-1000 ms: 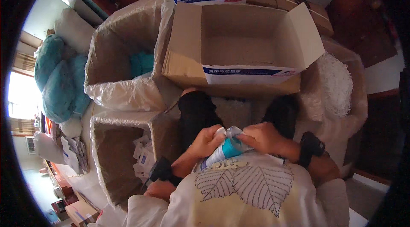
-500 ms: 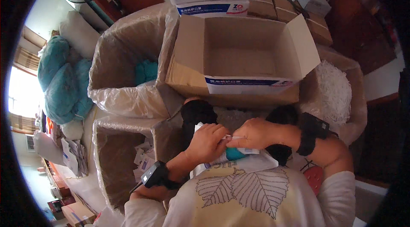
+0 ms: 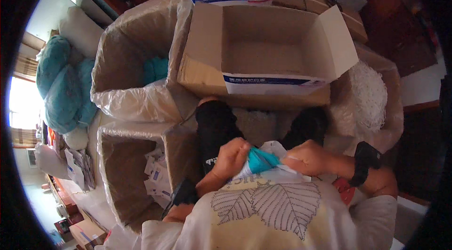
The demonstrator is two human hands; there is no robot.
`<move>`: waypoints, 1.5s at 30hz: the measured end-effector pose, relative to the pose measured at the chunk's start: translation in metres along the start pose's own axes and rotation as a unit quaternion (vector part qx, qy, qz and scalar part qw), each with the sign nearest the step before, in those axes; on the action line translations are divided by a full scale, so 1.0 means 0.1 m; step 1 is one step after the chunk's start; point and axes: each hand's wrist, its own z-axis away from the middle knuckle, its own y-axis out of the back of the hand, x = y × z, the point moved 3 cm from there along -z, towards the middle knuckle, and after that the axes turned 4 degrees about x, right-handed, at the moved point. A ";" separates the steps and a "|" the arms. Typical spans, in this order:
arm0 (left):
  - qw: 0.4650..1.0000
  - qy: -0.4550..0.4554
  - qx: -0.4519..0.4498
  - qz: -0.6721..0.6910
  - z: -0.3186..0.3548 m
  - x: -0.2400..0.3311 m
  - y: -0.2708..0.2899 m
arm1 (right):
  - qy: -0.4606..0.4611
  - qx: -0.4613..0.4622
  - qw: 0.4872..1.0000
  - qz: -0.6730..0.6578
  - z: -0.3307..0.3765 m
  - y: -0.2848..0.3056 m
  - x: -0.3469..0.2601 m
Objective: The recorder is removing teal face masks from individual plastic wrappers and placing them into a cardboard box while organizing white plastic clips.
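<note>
My left hand [image 3: 230, 158] and right hand [image 3: 308, 157] both gripped a soft teal item in a white plastic wrapper [image 3: 260, 161], the open brown cardboard box [image 3: 263, 57] at twelve o'clock.

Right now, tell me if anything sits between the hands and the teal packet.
Nothing does. The left hand and the right hand both grip the teal packet directly, held close to the chest above the knees.

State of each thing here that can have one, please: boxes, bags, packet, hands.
Cardboard box: open, flaps out, empty.
Upper-left lined box: open, teal items inside.
Lower-left lined box: open, white packets inside.
Right bag: open, white stuff inside.
Teal packet: held between both hands.
Left hand: gripping packet.
Right hand: gripping packet.
</note>
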 end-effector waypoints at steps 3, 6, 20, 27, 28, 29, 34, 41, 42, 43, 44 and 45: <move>0.996 0.054 0.069 0.016 0.06 -0.07 0.06 | -0.005 0.034 0.999 0.008 0.13 0.08 0.03; 0.988 0.084 0.127 0.033 0.01 -0.12 0.17 | 0.019 0.064 0.997 0.046 0.30 0.20 0.04; 0.913 -0.336 0.083 -0.216 -0.42 0.68 0.54 | 0.072 0.186 0.974 0.107 -0.30 0.70 -0.48; 0.929 -0.287 0.064 -0.225 -0.39 0.69 0.52 | 0.161 0.176 0.963 0.128 -0.66 0.16 -0.41; 0.949 -0.238 0.080 -0.191 -0.39 0.66 0.50 | 0.149 0.182 0.966 0.106 -0.68 0.15 -0.37; 0.965 -0.187 0.096 -0.155 -0.39 0.62 0.46 | 0.136 0.187 0.969 0.084 -0.70 0.15 -0.34; 0.983 -0.020 0.175 -0.052 -0.30 0.34 0.42 | -0.007 0.372 0.925 -0.080 -0.55 0.26 -0.01; 0.969 -0.003 0.206 -0.137 -0.30 0.23 0.67 | 0.044 0.215 0.931 -0.290 -0.44 0.66 -0.09; 0.966 -0.030 0.217 -0.140 -0.32 0.27 0.66 | 0.067 0.165 0.979 -0.097 -0.59 0.53 -0.20; 0.962 -0.057 0.225 -0.142 -0.33 0.31 0.66 | -0.003 0.115 0.991 -0.065 -0.68 0.41 -0.29; 0.962 -0.067 0.222 -0.142 -0.32 0.37 0.65 | -0.073 0.063 0.995 -0.031 -0.75 0.30 -0.37; 0.963 -0.077 0.217 -0.142 -0.30 0.46 0.66 | -0.061 0.049 0.997 -0.010 -0.81 0.22 -0.40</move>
